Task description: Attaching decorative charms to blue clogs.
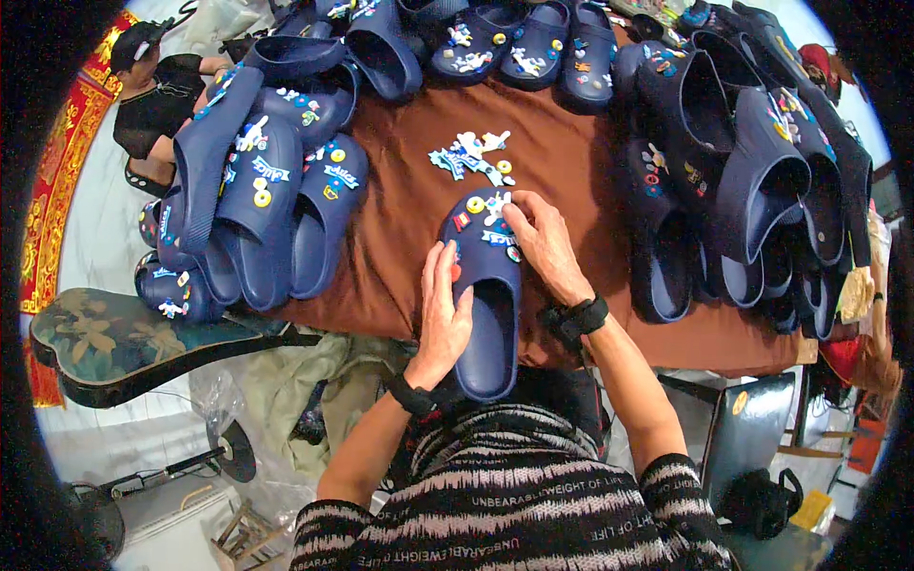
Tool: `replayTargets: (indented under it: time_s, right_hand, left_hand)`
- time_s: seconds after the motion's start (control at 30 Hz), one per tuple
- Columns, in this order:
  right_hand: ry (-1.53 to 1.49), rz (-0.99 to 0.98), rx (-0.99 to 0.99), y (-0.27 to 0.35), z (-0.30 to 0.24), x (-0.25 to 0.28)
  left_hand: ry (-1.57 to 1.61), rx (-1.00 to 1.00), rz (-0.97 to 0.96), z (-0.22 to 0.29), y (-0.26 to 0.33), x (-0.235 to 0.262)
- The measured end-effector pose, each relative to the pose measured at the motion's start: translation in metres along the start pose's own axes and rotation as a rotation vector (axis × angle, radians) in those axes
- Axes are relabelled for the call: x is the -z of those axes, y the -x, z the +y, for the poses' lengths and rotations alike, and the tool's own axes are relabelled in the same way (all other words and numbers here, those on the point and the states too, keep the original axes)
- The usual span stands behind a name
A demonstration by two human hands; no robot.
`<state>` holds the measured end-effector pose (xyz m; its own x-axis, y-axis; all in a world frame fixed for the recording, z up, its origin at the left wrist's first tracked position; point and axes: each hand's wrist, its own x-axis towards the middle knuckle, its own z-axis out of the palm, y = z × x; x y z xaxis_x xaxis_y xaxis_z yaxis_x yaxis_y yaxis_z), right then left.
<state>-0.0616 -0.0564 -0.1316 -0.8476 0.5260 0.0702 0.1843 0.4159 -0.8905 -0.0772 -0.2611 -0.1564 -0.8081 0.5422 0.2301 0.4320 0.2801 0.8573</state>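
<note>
A navy blue foam clog [488,333] lies before me, its toe pointing away and its heel towards me. Colourful shoe charms dot its toe, among them a yellow ring, a white figure and a blue-and-white banner. My left hand [444,309] is closed on the clog's left side, thumb at the opening. At the toe's right side, the fingertips of my right hand [545,246] are closed at the white figure charm [496,204]; my fingers partly hide it. Just beyond the toe, a small pile of loose charms [472,158] rests on the brown cloth [400,143].
Navy clogs with charms are heaped at the left [257,181], along the back [543,48] and at the right [724,143]. A patterned padded seat [143,333] stands at the lower left. Another person [167,100] sits at the far left. A black chair [747,419] is at the lower right.
</note>
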Motion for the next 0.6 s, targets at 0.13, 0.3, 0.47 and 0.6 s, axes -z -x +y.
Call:
replayTargets:
  time_s: [0.13,0.3,0.47,0.6]
  right_hand:
    - [-0.084,-0.020,-0.067,-0.017,0.009,-0.005]
    - [0.008,0.042,0.021,-0.019,0.011,-0.015]
    - [-0.033,0.072,0.116,-0.019,0.006,-0.019]
    - [0.004,0.005,-0.021,-0.026,-0.005,-0.015]
  left_hand:
    - [-0.028,-0.033,0.072,-0.004,-0.001,-0.006]
    - [0.026,-0.013,0.040,0.007,-0.003,-0.003]
    - [0.101,0.057,0.002,0.014,-0.013,-0.002]
    - [-0.124,-0.056,0.009,0.011,-0.014,-0.005]
